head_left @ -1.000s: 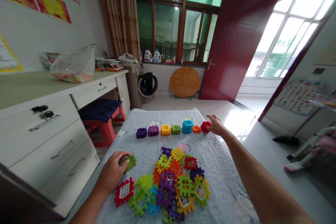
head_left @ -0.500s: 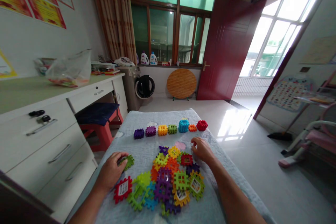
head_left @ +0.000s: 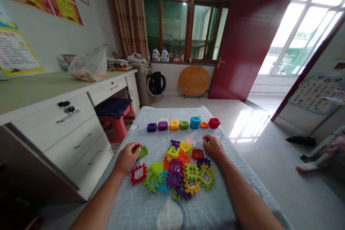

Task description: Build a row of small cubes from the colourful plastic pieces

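Observation:
My left hand [head_left: 128,157] is closed on the edge of a green toothed piece [head_left: 143,152], left of the pile. My right hand [head_left: 214,146] rests on the cloth beyond the pile's right side, fingers curled, and whether anything is under them is hidden. Between the hands lies a loose pile of toothed pieces, with a purple piece [head_left: 175,173] in the middle, a red piece [head_left: 139,174] at the left and a green piece [head_left: 207,177] at the right. Behind them stands a row of stacks, from dark purple [head_left: 151,127] through blue [head_left: 195,122] to red [head_left: 214,123].
A light blue cloth [head_left: 169,214] covers the work surface. To the left are a white desk [head_left: 64,102] and a red stool [head_left: 118,128] with a dark cushion. A washing machine [head_left: 142,81], round wooden board [head_left: 193,81] and red door [head_left: 237,43] stand behind.
The view has shifted, so the whole scene sits further right and slightly higher. Both hands stay at about the same places beside the pile, and the pieces look unmoved.

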The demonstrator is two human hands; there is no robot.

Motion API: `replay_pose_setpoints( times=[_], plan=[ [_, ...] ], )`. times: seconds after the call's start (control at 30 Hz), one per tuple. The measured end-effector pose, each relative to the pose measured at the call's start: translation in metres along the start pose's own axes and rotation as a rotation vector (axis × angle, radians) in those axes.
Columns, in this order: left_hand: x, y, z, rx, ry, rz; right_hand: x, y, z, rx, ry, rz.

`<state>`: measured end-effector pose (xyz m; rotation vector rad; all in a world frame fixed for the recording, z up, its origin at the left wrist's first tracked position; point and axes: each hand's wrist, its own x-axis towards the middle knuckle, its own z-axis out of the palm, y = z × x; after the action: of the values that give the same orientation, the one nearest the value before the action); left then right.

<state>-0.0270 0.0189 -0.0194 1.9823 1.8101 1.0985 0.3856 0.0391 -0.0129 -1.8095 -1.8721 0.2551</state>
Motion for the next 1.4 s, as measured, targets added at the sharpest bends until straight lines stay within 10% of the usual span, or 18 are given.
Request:
replay_pose_setpoints(
  times=[0.47, 0.83, 1.1, 1.4],
  plan=[
    [-0.001, 0.007, -0.006, -0.024, 0.08, -0.093, -0.016, -0.021, -0.022, 0.108, -0.368, -0.297],
    [-0.001, 0.007, -0.007, -0.03, 0.073, -0.106, -0.011, -0.017, -0.015, 0.308, -0.335, -0.156],
    [0.0, 0.01, -0.008, -0.029, 0.073, -0.115, 0.001, 0.007, -0.008, 0.225, 0.069, -0.121],
    [0.0, 0.011, -0.008, -0.017, 0.062, -0.103, -0.008, 0.005, -0.02, -0.041, -0.11, -0.031]
  ],
)
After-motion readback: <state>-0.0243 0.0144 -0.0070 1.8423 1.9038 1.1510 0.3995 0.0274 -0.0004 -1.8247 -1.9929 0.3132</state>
